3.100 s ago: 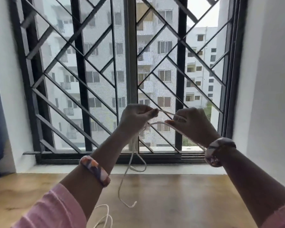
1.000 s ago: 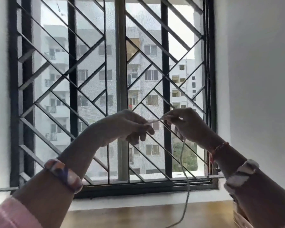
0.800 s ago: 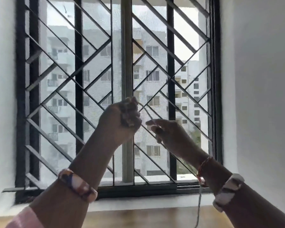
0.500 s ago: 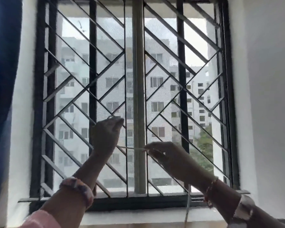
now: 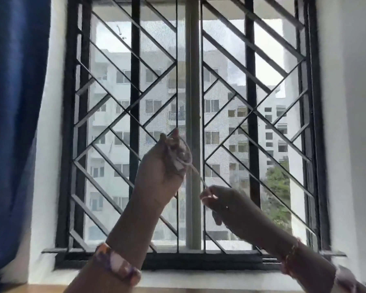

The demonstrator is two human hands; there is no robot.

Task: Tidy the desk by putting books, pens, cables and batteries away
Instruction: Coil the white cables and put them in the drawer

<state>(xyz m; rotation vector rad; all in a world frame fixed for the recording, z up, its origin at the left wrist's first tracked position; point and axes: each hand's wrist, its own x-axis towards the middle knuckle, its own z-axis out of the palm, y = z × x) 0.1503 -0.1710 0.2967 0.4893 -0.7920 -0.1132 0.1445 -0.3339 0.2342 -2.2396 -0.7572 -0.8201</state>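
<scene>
Hands raised, left hand [image 5: 164, 166] coiling cable [image 5: 193, 170], right hand [image 5: 224, 203] pinching

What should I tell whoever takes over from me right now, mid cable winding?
Left hand: raised in front of the window grille, fingers curled round loops of the thin white cable.
Right hand: lower and to the right, pinching the cable's free run; a short taut stretch links the two hands.
Done: part of the cable is coiled on the left hand.
Left: wind the remainder, then put the bundle away. How much cable remains is not visible, and only a strip of the desk shows at the bottom edge, so books, pens and batteries cannot be checked.
</scene>
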